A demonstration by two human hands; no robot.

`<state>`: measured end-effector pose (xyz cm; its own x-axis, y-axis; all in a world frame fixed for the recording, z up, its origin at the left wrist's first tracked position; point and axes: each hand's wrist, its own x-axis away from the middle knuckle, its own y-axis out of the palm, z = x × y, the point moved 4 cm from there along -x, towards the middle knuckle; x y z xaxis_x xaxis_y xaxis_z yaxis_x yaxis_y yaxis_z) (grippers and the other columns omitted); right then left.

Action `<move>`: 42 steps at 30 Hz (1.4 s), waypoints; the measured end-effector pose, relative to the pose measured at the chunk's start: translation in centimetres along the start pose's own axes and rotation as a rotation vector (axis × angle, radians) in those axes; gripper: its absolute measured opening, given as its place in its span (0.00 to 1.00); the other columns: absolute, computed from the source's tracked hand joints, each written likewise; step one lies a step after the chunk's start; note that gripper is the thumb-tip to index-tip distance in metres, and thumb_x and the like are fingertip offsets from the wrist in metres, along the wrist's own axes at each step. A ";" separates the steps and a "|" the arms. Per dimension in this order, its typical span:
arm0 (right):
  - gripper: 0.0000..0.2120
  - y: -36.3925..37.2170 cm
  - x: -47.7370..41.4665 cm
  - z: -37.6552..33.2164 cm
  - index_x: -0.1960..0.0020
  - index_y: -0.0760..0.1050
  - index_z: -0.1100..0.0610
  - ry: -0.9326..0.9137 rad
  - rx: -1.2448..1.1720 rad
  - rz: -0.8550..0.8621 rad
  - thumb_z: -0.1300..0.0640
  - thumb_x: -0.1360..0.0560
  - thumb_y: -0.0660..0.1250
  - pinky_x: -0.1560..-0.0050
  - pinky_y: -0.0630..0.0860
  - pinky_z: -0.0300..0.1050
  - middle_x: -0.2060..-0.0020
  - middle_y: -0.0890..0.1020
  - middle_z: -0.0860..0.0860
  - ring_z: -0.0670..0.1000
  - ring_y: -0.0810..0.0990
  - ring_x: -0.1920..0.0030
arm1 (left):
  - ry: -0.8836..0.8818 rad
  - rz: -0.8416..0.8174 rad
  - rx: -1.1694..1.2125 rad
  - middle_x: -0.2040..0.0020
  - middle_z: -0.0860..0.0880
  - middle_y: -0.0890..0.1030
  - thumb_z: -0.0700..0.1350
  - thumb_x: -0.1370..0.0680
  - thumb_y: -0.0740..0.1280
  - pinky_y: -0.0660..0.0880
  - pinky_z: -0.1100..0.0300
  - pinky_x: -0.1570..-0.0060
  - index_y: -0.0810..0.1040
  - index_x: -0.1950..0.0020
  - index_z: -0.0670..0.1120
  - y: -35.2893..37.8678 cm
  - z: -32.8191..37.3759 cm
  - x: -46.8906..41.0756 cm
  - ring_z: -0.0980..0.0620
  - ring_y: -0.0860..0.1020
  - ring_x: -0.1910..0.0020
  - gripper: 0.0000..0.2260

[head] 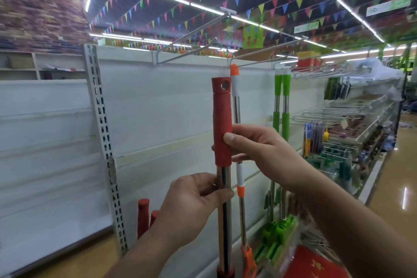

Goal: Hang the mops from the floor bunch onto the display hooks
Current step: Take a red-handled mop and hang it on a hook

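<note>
The held mop point(222, 119) stands upright in the centre, before the back panel point(169, 108) of the shelving. The left hand point(194, 201) grips its shaft low down; the right hand point(259, 153) holds its grip above. Just behind and right of it, a second mop point(236, 106) hangs from a display hook point(266, 51), with a pair of mops point(286, 88) hanging side by side further right. Another hook point(194, 33) juts out above, to the left. A slotted upright point(101, 119) stands at the left. Two handle tops point(143, 214) rise low down (partly behind the left forearm). Wire racks point(327, 115) lie far right.
</note>
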<state>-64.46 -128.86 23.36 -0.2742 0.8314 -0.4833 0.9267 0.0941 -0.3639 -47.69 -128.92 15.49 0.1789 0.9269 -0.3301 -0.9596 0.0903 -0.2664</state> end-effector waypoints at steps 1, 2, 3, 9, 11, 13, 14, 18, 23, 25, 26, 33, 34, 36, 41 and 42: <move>0.13 -0.2 -0.5 0.0 0.35 0.81 0.53 -0.009 -0.002 -0.005 0.53 0.17 0.64 0.36 0.79 0.63 0.47 0.89 0.51 0.52 0.87 0.44 | 0.004 0.012 -0.008 0.56 0.52 0.89 0.43 0.27 0.78 0.81 0.48 0.40 0.88 0.56 0.56 -0.2 0.2 -0.4 0.52 0.88 0.53 0.06; 0.14 -0.3 -1.0 0.0 0.35 0.81 0.53 -0.018 -0.006 -0.010 0.53 0.17 0.64 0.36 0.79 0.62 0.47 0.89 0.51 0.52 0.87 0.44 | 0.009 0.026 -0.016 0.56 0.52 0.89 0.43 0.27 0.78 0.81 0.48 0.40 0.88 0.56 0.56 -0.3 0.5 -0.8 0.52 0.88 0.54 0.06; 0.14 -0.5 -1.5 0.0 0.35 0.81 0.53 -0.028 -0.011 -0.014 0.53 0.16 0.63 0.36 0.79 0.62 0.47 0.89 0.51 0.51 0.87 0.44 | 0.013 0.037 -0.023 0.57 0.52 0.89 0.43 0.27 0.78 0.81 0.48 0.41 0.88 0.57 0.56 -0.4 0.8 -1.2 0.52 0.88 0.54 0.07; 0.14 -1.8 -4.2 0.3 0.36 0.81 0.54 -0.089 -0.038 -0.075 0.51 0.17 0.64 0.36 0.80 0.62 0.47 0.89 0.51 0.52 0.87 0.45 | 0.017 0.096 -0.120 0.59 0.52 0.89 0.44 0.25 0.76 0.81 0.58 0.50 0.87 0.53 0.50 -0.4 2.4 -2.6 0.55 0.86 0.59 0.03; 0.13 -2.3 -5.0 0.4 0.37 0.82 0.53 -0.111 -0.055 -0.097 0.50 0.17 0.64 0.36 0.80 0.62 0.48 0.89 0.50 0.51 0.88 0.45 | 0.026 0.120 -0.135 0.60 0.52 0.89 0.43 0.25 0.76 0.78 0.67 0.57 0.87 0.53 0.49 -0.2 3.1 -2.9 0.58 0.85 0.61 0.02; 0.13 -2.8 -5.8 0.4 0.38 0.82 0.52 -0.140 -0.080 -0.121 0.49 0.17 0.65 0.37 0.80 0.63 0.48 0.89 0.50 0.52 0.88 0.45 | 0.031 0.157 -0.150 0.60 0.51 0.88 0.42 0.24 0.75 0.75 0.71 0.62 0.87 0.53 0.48 0.1 3.8 -3.2 0.59 0.84 0.63 0.02; 0.12 -3.1 -6.1 0.3 0.38 0.82 0.51 -0.155 -0.094 -0.137 0.49 0.17 0.65 0.37 0.80 0.63 0.49 0.89 0.50 0.52 0.88 0.46 | 0.036 0.178 -0.155 0.61 0.51 0.88 0.42 0.24 0.75 0.75 0.71 0.63 0.87 0.53 0.47 0.3 4.1 -3.3 0.59 0.84 0.63 0.02; 0.13 -4.1 -7.1 -0.1 0.38 0.83 0.52 -0.216 -0.141 -0.202 0.50 0.18 0.65 0.38 0.81 0.60 0.50 0.90 0.49 0.50 0.88 0.48 | 0.052 0.262 -0.163 0.62 0.49 0.88 0.40 0.24 0.75 0.75 0.72 0.63 0.87 0.52 0.43 1.1 5.6 -3.0 0.59 0.84 0.63 0.03; 0.12 -5.4 -7.8 -1.2 0.40 0.84 0.52 -0.296 -0.187 -0.263 0.49 0.18 0.67 0.41 0.82 0.58 0.52 0.90 0.49 0.49 0.88 0.50 | 0.043 0.368 -0.202 0.59 0.48 0.89 0.40 0.24 0.74 0.76 0.70 0.62 0.87 0.51 0.44 2.4 7.5 -2.4 0.57 0.84 0.62 0.04; 0.11 -5.5 -8.3 -1.5 0.42 0.84 0.52 -0.299 -0.206 -0.289 0.49 0.19 0.68 0.41 0.83 0.59 0.53 0.90 0.49 0.50 0.88 0.52 | 0.018 0.419 -0.233 0.58 0.47 0.89 0.42 0.24 0.74 0.78 0.65 0.60 0.87 0.51 0.47 2.4 8.0 -2.2 0.54 0.85 0.61 0.04; 0.11 -5.4 -8.5 -1.7 0.43 0.84 0.52 -0.296 -0.214 -0.305 0.48 0.19 0.68 0.41 0.83 0.59 0.53 0.90 0.49 0.50 0.88 0.52 | 0.005 0.439 -0.248 0.58 0.48 0.89 0.42 0.24 0.74 0.80 0.62 0.58 0.87 0.51 0.47 2.4 8.1 -2.0 0.53 0.86 0.60 0.03; 0.09 -4.1 -9.2 -1.6 0.47 0.85 0.51 -0.271 -0.230 -0.351 0.48 0.20 0.68 0.42 0.83 0.59 0.56 0.90 0.49 0.50 0.88 0.54 | -0.070 0.489 -0.312 0.57 0.47 0.89 0.44 0.23 0.73 0.82 0.42 0.48 0.87 0.50 0.46 2.3 8.3 -1.6 0.44 0.86 0.55 0.03; 0.09 -4.0 -9.3 -1.5 0.47 0.85 0.51 -0.268 -0.232 -0.347 0.48 0.20 0.68 0.42 0.83 0.59 0.56 0.90 0.49 0.51 0.88 0.54 | -0.074 0.486 -0.320 0.58 0.48 0.89 0.44 0.23 0.73 0.82 0.42 0.48 0.87 0.51 0.47 2.3 8.2 -1.7 0.44 0.86 0.55 0.03; 0.09 -4.0 -9.3 -1.2 0.47 0.85 0.51 -0.263 -0.240 -0.333 0.48 0.20 0.69 0.42 0.83 0.59 0.56 0.90 0.49 0.51 0.89 0.54 | -0.077 0.474 -0.323 0.58 0.48 0.89 0.44 0.23 0.74 0.82 0.42 0.48 0.87 0.52 0.48 2.2 8.1 -1.9 0.45 0.86 0.56 0.02; 0.09 -4.4 -9.5 -1.2 0.47 0.85 0.51 -0.274 -0.241 -0.317 0.48 0.20 0.68 0.43 0.83 0.59 0.56 0.90 0.50 0.51 0.89 0.54 | -0.052 0.440 -0.339 0.57 0.51 0.89 0.46 0.23 0.73 0.83 0.47 0.50 0.87 0.52 0.50 1.9 7.7 -2.3 0.50 0.87 0.56 0.03; 0.10 -4.4 -9.7 -1.3 0.47 0.85 0.51 -0.278 -0.236 -0.314 0.47 0.20 0.68 0.43 0.84 0.58 0.56 0.90 0.49 0.50 0.89 0.55 | -0.045 0.438 -0.341 0.57 0.50 0.89 0.46 0.23 0.73 0.83 0.47 0.50 0.87 0.52 0.50 1.8 7.8 -2.4 0.49 0.87 0.56 0.03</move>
<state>-65.58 -136.64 30.65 -0.5788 0.5677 -0.5854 0.8122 0.4658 -0.3512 -51.53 -128.14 22.91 -0.2376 0.8666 -0.4388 -0.8162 -0.4230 -0.3935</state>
